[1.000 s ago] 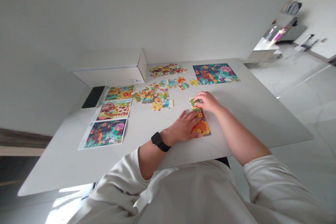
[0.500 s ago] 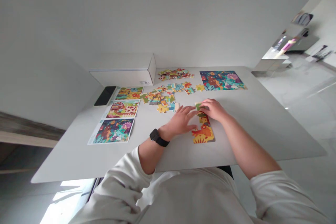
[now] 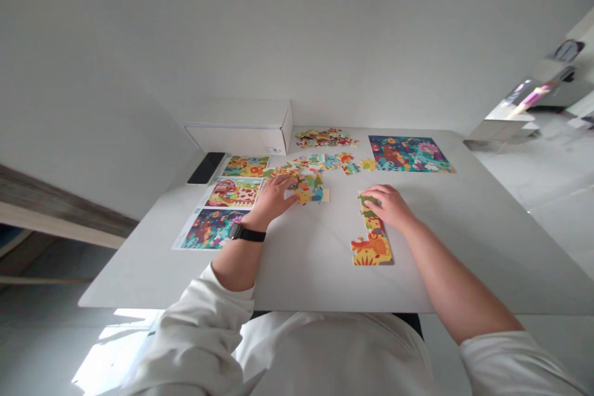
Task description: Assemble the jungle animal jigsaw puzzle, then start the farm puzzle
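My left hand (image 3: 275, 199) lies over the near left side of the loose jigsaw pieces (image 3: 310, 180), fingers stretched out and thumb apart. Its fingertips touch or hover just above the pieces; which, I cannot tell. A joined strip of jigsaw pieces (image 3: 374, 249) with an orange lion at its near end lies on the right half of the table. At the strip's far end my right hand (image 3: 388, 204) has its thumb and fingers bent around a green puzzle piece (image 3: 364, 199), partly covering it.
Three picture sheets, farm (image 3: 232, 192) in the middle, line the left side beside a black phone (image 3: 206, 168). Behind stand a white box (image 3: 239, 136) and another pile of pieces (image 3: 325, 137). A dark, colourful finished puzzle (image 3: 411, 154) lies at the back right of the white table (image 3: 301, 272).
My left hand has moved left, away from the strip, to the loose pieces. My right hand stays at the strip's far end. The whole view has shifted slightly.
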Motion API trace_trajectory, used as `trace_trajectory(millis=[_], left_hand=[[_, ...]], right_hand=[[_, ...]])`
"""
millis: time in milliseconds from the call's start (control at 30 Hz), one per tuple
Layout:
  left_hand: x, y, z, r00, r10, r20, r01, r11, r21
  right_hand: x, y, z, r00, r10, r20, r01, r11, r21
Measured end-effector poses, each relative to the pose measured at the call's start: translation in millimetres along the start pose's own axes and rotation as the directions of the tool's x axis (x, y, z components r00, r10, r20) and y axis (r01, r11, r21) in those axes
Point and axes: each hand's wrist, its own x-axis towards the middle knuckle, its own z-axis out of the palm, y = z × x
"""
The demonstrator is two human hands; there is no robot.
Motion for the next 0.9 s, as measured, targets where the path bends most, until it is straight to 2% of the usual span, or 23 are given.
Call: trace_trajectory(millis=[133,300,500,600,767,900], left_hand=[[5.4,9.4,15.7,0.990,0.123,0.062,-0.124,0.992,-0.001],[7.7,11.9,24.0,0.993,0.108,0.043,-0.109,0.994,0.022],[5.7,15.0,22.3,0.993,0.110,0.030,-0.111,0.994,0.014],[4.6,18.0,22.7,0.993,0.113,0.022,-0.113,0.993,0.017],[4.8,19.4,23.6,0.995,0.099,0.026,-0.100,0.994,0.048],[5.4,18.9,24.6,0.993,0.114,0.032,-0.116,0.991,0.069]], right_hand=[[8.5,-17.5,3.5,0.997,-0.071,0.019,0.071,0.997,-0.035],[27.1,-50.5,12.7,0.971,-0.193,0.143,0.200,0.979,-0.042],[44.7,-77.5,33.5,0.931,-0.229,0.285,0.250,0.967,-0.041],[46.6,-76.4,37.9,0.945,-0.186,0.269,0.210,0.976,-0.064],[41.4,-65.0,34.4,0.985,-0.027,0.169,0.056,0.984,-0.170],[36.8,-59.5,34.1,0.994,0.034,0.106,-0.010,0.976,-0.219]])
